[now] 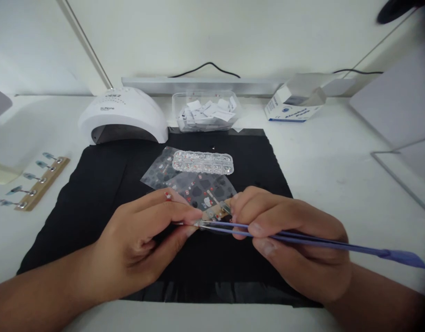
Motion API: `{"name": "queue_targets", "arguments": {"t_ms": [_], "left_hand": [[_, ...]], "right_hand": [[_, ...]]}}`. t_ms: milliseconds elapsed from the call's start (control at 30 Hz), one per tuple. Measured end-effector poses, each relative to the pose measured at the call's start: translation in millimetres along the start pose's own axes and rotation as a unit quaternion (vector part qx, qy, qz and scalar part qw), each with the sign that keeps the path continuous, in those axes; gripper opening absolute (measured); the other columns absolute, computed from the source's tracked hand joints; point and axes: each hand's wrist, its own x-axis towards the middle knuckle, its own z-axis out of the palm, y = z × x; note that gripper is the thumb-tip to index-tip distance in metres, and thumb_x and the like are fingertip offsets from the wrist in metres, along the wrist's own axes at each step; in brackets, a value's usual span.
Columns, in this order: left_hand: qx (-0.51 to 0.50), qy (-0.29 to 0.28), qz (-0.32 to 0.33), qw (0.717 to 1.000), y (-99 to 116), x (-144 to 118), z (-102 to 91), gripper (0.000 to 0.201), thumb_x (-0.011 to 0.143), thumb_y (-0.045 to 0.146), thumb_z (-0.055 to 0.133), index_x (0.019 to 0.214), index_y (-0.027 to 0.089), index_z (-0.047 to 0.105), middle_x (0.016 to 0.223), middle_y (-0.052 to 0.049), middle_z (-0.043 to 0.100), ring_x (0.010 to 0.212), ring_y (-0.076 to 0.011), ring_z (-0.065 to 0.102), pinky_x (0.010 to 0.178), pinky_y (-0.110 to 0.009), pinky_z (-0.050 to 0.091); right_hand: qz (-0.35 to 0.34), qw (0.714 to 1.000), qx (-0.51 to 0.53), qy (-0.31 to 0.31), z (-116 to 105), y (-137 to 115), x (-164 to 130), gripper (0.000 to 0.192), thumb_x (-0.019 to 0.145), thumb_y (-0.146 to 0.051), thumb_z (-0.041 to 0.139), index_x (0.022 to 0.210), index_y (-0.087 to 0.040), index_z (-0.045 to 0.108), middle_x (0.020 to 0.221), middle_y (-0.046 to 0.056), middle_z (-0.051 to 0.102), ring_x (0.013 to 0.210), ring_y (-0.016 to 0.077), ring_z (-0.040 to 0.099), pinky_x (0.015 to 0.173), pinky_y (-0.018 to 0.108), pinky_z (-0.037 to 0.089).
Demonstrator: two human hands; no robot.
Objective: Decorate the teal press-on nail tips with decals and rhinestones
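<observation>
Purple tweezers lie in my right hand, pinched between thumb and fingers with their metal tips pointing left. Those tips meet the fingertips of my left hand. Thumb and forefinger there are pressed together on a tiny pale piece, too small to make out. A small red-and-white sticker sits on a finger of this hand. By the curled right fingers shows a small glossy piece, partly hidden. Behind the hands lie clear sticker sheets with red and white figures, and a clear compartment case of tiny decorations.
A black mat covers the table middle. At the back stand a white nail lamp, a clear tub of white packets and an open alcohol pad box. At left, a wooden strip bears several nail tips on stands.
</observation>
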Motion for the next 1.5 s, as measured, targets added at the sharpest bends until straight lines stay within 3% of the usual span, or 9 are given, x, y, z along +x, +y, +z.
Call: {"name": "queue_targets", "arguments": {"t_ms": [600,933,1233,1500], "left_hand": [[0.001,0.006,-0.037,0.999,4.0,0.6,-0.8,0.02,0.087,0.008,0.063,0.102,0.019,0.068,0.091,-0.003,0.072,0.082,-0.014,0.071,0.071,-0.023,0.06],[-0.009,-0.003,-0.032,0.999,5.3,3.2,-0.5,0.02,0.087,0.008,0.062,0.102,0.021,0.068,0.09,-0.003,0.073,0.082,-0.0154,0.072,0.067,-0.024,0.059],[-0.018,-0.002,-0.032,0.999,6.3,4.2,-0.5,0.019,0.088,0.009,0.062,0.103,0.02,0.067,0.091,-0.004,0.072,0.082,-0.0145,0.071,0.068,-0.023,0.059],[-0.024,0.003,-0.049,0.998,7.5,3.3,-1.0,0.02,0.087,0.01,0.063,0.101,0.023,0.068,0.089,-0.002,0.072,0.078,-0.0146,0.071,0.068,-0.025,0.06]], "right_hand": [[-0.029,0.999,-0.037,-0.002,1.3,-3.0,4.1,0.036,0.068,0.005,0.056,0.093,-0.018,0.069,0.073,0.005,0.069,0.063,0.0165,0.063,0.056,0.032,0.056],[-0.041,0.997,-0.06,-0.026,-2.1,-2.5,5.1,0.038,0.069,0.003,0.055,0.095,-0.02,0.069,0.072,0.005,0.07,0.062,0.0173,0.064,0.056,0.034,0.057],[-0.049,0.997,-0.057,-0.023,-1.2,-1.7,4.2,0.033,0.068,0.003,0.055,0.09,-0.018,0.068,0.067,0.004,0.068,0.06,0.0174,0.064,0.055,0.035,0.056],[-0.037,0.998,-0.043,0.0,0.9,-0.9,2.3,0.04,0.069,0.003,0.056,0.098,-0.019,0.07,0.071,0.005,0.071,0.063,0.0186,0.063,0.056,0.036,0.056]]}}
